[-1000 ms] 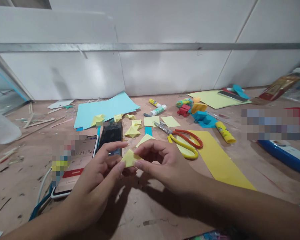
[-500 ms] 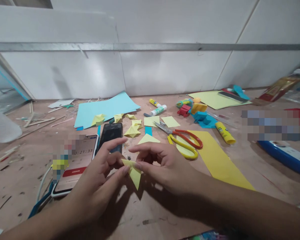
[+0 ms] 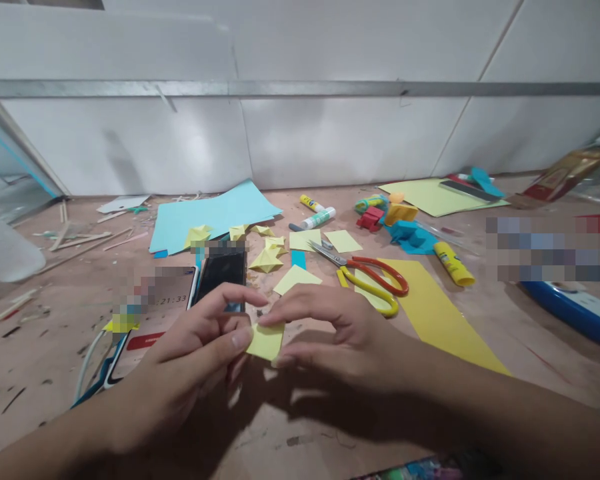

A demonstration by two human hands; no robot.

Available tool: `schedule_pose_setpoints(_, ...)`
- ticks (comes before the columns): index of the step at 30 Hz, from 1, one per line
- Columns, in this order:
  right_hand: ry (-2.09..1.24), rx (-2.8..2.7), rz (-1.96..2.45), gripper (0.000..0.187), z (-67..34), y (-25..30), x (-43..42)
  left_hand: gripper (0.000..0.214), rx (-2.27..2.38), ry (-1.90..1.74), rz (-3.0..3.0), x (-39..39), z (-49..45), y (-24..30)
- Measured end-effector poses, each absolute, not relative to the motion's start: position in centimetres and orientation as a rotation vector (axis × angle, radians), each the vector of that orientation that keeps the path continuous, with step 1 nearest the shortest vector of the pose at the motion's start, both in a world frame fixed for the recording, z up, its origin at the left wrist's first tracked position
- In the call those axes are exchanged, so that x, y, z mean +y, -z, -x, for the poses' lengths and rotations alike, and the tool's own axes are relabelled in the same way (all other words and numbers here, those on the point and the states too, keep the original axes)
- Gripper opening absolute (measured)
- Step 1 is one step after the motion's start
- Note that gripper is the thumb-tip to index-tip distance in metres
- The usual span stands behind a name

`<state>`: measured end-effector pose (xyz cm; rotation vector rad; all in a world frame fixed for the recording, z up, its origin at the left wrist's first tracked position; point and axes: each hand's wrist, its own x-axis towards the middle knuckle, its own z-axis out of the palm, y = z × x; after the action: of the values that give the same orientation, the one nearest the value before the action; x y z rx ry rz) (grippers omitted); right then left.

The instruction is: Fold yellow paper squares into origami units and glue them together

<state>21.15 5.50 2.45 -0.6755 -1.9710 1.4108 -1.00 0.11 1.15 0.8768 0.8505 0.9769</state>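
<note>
Head camera view: over a worn, pinkish surface [image 3: 255, 448], two bare hands meet around a small piece of pale yellow paper [image 3: 268, 341], held near the middle, just above the surface. The left hand [image 3: 203, 343] grasps the paper by its left edge, its grip pinched there with the thumb on top. The right hand [image 3: 337, 327] arches over from the other side, its forefinger at the paper's upper edge and its thumb at the lower right corner; I cannot tell whether that grip is closed on the paper or only touching it.

Just beyond the left hand lies a black phone [image 3: 223, 270], and beside it a white-edged phone [image 3: 170, 307] with a lit screen, partly covered by the hand and forearm. Past the fingers sit several folded yellow shapes [image 3: 268, 259], with a large light blue sheet [image 3: 213, 212] behind them. Two small yellow squares lie near the blades of the scissors [image 3: 350, 264], whose red and yellow handles point towards the right. A deeper yellow strip [image 3: 443, 313] stretches beyond the right forearm, and a yellow glue stick [image 3: 453, 264] lies near its far end, beside a crumpled blue paper shape [image 3: 410, 237].
</note>
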Motion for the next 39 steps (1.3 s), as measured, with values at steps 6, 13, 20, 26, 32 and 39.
schedule_pose_setpoints(6,-1.321,-2.054,0.564,0.028,-21.4,-2.2,6.0,0.006,0.724,-0.952,-0.732,-0.3,1.1,-1.2)
schedule_pose_setpoints(13,-1.407,-1.869,0.674,0.013,-20.6,-1.9,5.6,0.008,0.796,-0.942,-1.024,-0.1,1.4,-1.7)
schedule_pose_setpoints(20,-1.388,-1.826,0.685,0.024,-20.6,-1.4,5.7,0.015,0.964,-1.032,-1.142,0.1,1.4,-1.7)
schedule_pose_setpoints(26,-1.371,-1.841,0.593,0.017,-20.6,-1.3,5.7,0.016,0.993,-1.048,-1.072,-0.2,1.2,-1.6)
schedule_pose_setpoints(32,-1.325,-1.807,0.529,0.011,-20.2,-1.3,5.7,0.016,0.951,-1.071,-1.161,0.1,1.5,-1.3)
schedule_pose_setpoints(39,-1.222,-1.766,0.482,0.010,-19.9,-1.3,5.6,0.014,1.043,-1.285,-1.214,-0.4,0.4,-1.5)
